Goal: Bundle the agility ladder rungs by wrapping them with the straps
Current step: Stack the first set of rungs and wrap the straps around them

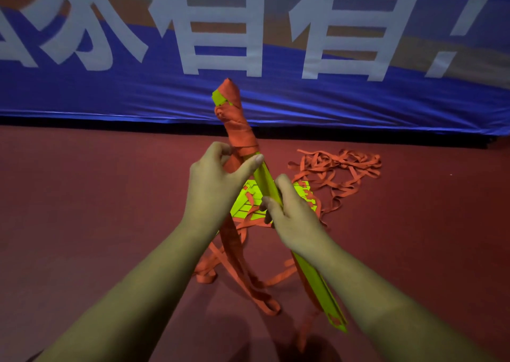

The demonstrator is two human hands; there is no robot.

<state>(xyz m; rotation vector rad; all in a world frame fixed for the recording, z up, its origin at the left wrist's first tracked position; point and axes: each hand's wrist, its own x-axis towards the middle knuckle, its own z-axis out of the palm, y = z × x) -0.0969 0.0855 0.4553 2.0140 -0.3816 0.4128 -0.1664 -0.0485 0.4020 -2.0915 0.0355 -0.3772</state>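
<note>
Right now you hold the bundle (266, 182) of yellow-green rungs up off the floor (82, 196), tilted with its far end raised, so the strap can pass all the way round it. Your right hand (292, 215) has a closed grip round the bare middle of the bundle, which steadies it and holds the rungs stacked together. Your left hand (215, 179) pinches the orange strap (231, 240) at the lower edge of the wrap (238, 132), with the thumb (255, 159) laid across the rungs, most likely to pin the last turn against slackening.

The wrap covers the upper part of the bundle, and one yellow-green corner pokes out near the top. The lower part is bare down to the end beside your right forearm, so I judge the winding roughly half done. From your left hand the strap drops to the floor in loose loops.

More rungs (244, 205) lie flat on the floor under your hands, and a tangled heap (336, 165) of strap sits beyond them to the right.

Behind hangs a blue banner (358, 99) with large white Chinese characters. Two read 有, followed by an exclamation mark; those further left are cut off. No brand shows on the rungs or strap.
</note>
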